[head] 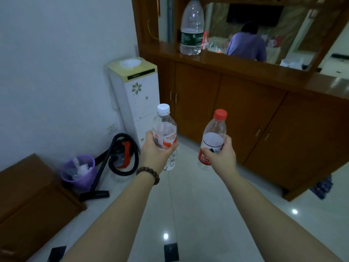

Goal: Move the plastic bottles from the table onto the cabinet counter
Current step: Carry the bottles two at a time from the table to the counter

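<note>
Bottles sit one in each of my hands, both upright with their caps up: my left hand has its fingers curled round the label of the white-capped bottle, and my right hand has its fingers wrapped round the lower half of the red-capped bottle, which tips slightly to the right. Both hang over the floor, near each other but apart. What matters next is the desk, the cabinet's top: it lies ahead of and above both sets of fingers, well apart from them. I judge the right hand nearer its open middle stretch, the left nearer the end where a large clear bottle already stands. Each bottle's long axis is already near vertical, so I expect a lift forward, then a straight set-down.
</note>
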Tool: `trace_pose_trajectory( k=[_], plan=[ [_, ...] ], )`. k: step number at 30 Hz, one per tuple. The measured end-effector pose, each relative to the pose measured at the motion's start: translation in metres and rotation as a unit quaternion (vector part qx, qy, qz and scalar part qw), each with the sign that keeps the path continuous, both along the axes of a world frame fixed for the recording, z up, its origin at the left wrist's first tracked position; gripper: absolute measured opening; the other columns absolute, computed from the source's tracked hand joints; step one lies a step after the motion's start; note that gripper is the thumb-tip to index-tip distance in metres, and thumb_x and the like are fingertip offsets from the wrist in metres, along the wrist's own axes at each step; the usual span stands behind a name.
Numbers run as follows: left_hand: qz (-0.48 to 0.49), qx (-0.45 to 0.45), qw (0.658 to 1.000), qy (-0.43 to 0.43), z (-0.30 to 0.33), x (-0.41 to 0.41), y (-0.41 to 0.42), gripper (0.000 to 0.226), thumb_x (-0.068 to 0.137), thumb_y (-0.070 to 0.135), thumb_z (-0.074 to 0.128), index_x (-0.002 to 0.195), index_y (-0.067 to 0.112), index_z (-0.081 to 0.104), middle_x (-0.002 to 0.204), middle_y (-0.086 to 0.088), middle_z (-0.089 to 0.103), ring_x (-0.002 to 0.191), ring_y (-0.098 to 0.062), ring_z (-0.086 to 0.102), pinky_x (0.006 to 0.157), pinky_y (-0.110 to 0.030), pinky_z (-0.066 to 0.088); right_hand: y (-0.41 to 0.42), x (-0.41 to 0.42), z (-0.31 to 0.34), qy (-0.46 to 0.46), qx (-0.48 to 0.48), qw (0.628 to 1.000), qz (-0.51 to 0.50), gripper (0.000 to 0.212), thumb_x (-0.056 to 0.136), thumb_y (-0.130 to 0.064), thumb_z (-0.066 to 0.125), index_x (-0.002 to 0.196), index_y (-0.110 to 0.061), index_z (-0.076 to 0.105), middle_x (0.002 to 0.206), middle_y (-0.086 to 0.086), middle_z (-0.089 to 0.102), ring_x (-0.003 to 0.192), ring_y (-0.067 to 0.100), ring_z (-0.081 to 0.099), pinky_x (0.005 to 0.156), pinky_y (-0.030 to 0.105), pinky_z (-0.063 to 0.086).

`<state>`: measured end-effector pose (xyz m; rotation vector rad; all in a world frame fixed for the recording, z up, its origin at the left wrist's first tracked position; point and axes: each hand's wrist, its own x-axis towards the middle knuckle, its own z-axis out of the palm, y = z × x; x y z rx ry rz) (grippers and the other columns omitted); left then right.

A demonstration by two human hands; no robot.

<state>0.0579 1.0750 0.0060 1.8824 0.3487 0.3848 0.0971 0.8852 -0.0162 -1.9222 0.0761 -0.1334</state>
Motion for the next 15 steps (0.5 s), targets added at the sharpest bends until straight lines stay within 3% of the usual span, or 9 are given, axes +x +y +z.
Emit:
trace_pose_trajectory(
  k=[6,12,15],
  plan=[
    [-0.035,0.01,0.999,-0.002,0.011,0.112,0.008,0.057,0.072,0.03,0.08,0.117,0.02,0.047,0.113,0.005,0.06,0.103,-0.014,0.059,0.09,-0.036,0.052,0.006,0.087,0.018,-0.001,0.013,0.999,-0.031,0.072,0.076,-0.017,0.076,0.136,-0.018,0.035,0.131,0.005,0.052,0.12,0.023,0.052,0.098,0.036,0.044],
    [-0.058,0.022,0.998,-0.004,0.003,0.212,-0.006,0.058,0.073,0.03,0.08,0.118,0.02,0.045,0.118,0.001,0.06,0.108,-0.017,0.058,0.091,-0.036,0.051,-0.005,0.175,0.018,-0.005,0.015,0.998,-0.054,0.07,0.078,-0.017,0.076,0.135,-0.017,0.036,0.129,0.005,0.054,0.117,0.023,0.053,0.096,0.035,0.045],
    [-0.068,0.018,0.997,-0.005,-0.004,0.268,-0.016,0.06,0.073,0.03,0.08,0.12,0.019,0.044,0.116,0.003,0.058,0.105,-0.013,0.057,0.086,-0.028,0.049,-0.019,0.229,0.014,-0.009,0.01,0.998,-0.06,0.068,0.077,-0.019,0.075,0.134,-0.016,0.037,0.128,0.006,0.055,0.115,0.023,0.054,0.091,0.033,0.046]
  ],
)
